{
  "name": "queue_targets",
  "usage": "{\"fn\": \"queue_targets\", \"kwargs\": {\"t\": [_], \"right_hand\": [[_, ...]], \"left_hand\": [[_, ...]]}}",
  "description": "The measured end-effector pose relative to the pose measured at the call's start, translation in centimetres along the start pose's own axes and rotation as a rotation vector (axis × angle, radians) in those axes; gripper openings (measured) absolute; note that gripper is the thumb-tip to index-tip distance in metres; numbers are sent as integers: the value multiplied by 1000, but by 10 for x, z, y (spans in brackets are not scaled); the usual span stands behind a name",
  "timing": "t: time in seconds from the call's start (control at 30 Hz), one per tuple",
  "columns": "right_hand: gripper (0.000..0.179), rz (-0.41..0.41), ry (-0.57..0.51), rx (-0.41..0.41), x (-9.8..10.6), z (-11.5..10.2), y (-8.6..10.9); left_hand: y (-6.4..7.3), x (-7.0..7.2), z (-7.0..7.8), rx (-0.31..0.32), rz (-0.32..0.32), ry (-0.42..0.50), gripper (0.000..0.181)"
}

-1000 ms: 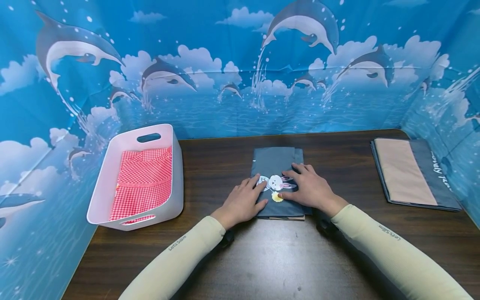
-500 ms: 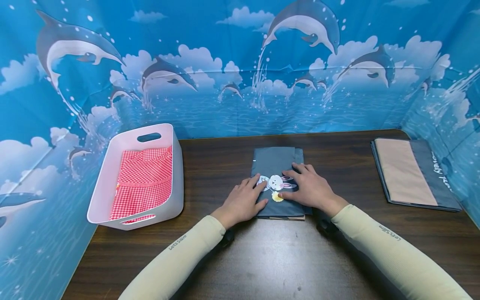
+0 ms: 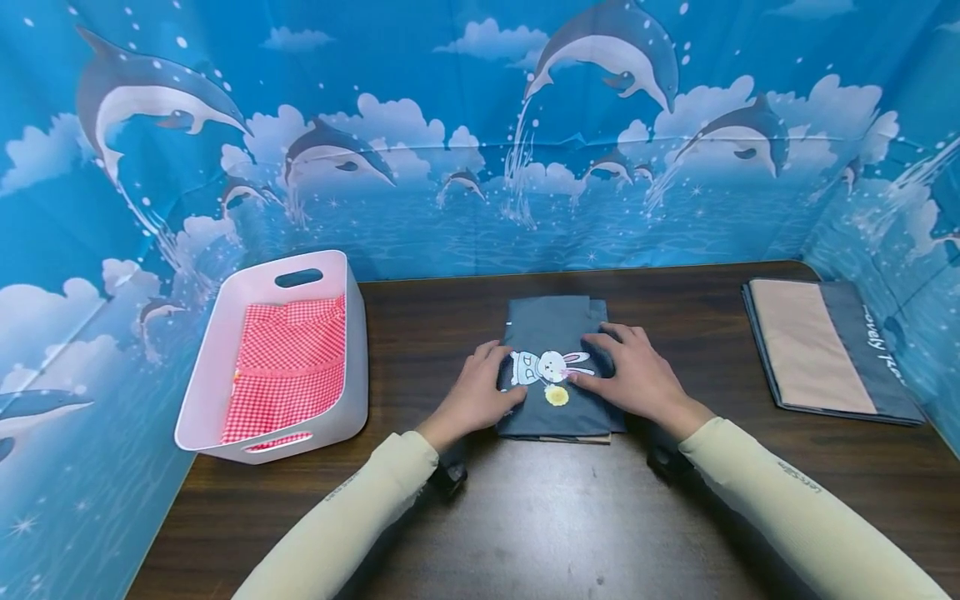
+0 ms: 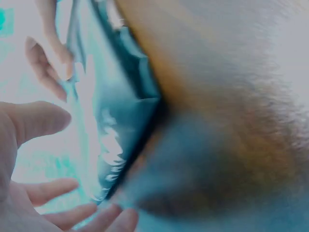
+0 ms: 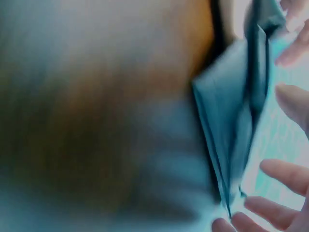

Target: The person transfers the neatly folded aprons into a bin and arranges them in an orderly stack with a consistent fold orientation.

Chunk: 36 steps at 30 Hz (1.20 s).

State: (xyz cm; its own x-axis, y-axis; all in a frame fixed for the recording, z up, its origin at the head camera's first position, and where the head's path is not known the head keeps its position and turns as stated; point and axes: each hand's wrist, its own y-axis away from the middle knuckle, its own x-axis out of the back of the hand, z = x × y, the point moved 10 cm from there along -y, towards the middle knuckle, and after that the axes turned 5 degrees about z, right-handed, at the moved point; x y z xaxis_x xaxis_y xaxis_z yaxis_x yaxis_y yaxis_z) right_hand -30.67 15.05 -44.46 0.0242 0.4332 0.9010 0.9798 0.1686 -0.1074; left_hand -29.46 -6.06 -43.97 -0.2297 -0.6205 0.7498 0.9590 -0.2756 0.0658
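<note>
A folded dark grey cloth (image 3: 551, 321) with a white rabbit and yellow patch printed on it lies flat at mid-table. My left hand (image 3: 476, 396) is at its left edge, the thumb over the top and the fingers along the side. Across from it, my right hand (image 3: 645, 379) is at the right edge, thumb pointing in toward the rabbit. In the left wrist view the fingers (image 4: 53, 191) spread around a corner of the cloth (image 4: 118, 92), well apart from the thumb. The right wrist view shows fingers (image 5: 287, 176) spread beside the layered folds (image 5: 222, 92).
On the left stands a white bin (image 3: 358, 358) holding red-and-white checked cloth (image 3: 292, 358). A second folded cloth in beige and dark grey (image 3: 813, 346) lies at the right of the brown wooden table (image 3: 427, 317). A blue dolphin-print curtain (image 3: 465, 225) surrounds the table.
Both hands have moved apart from the top of the folded cloth to its left and right edges. More of the rabbit print shows now. The cloth has stayed nearly in place.
</note>
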Motion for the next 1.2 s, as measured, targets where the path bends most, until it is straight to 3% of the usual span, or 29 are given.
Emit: {"fn": "queue_targets", "kwargs": {"t": [0.17,0.3,0.57,0.77,0.93,1.2], "right_hand": [[71,-44,-78,-125,10,21,2],[75,-94,-135,-203,12,28,3],[76,-162,-234,-275,5,22,3],[79,-161,-242,-266,0,16,2],[82,-175,-279,-285,-3,16,4],[85,-201,-434,-375,-11,23,11]], "left_hand": [[1,9,-14,220,-2,169,63],[1,5,-21,298,-28,224,59],[2,-1,-21,318,-56,289,50],[-1,-3,-17,282,-54,273,38],[-1,-4,-19,293,-51,300,36],[-2,-5,-25,288,-10,286,30]]}}
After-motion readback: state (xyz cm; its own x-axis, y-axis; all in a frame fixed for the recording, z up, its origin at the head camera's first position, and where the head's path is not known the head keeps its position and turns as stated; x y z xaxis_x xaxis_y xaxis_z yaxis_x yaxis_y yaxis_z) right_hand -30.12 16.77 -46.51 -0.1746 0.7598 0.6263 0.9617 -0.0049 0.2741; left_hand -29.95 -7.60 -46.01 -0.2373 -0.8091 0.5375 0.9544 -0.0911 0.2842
